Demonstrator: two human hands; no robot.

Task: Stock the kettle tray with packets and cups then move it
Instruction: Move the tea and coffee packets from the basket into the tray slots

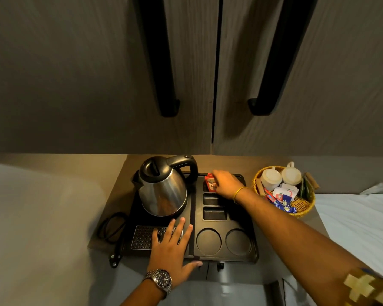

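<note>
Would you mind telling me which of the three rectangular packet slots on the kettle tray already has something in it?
The farthest slot, beside the kettle handle: the right hand is setting red packets there. The middle slot and nearest slot look empty.

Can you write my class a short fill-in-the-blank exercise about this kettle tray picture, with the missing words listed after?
1. The right hand holds a red packet over the ______ packet slot of the tray.
2. The two white cups sit upside down in the ______.
3. The left hand rests flat on the tray in front of the ______.
4. The two round cup hollows on the tray are ______.

Missing words: farthest; basket; kettle; empty
</note>
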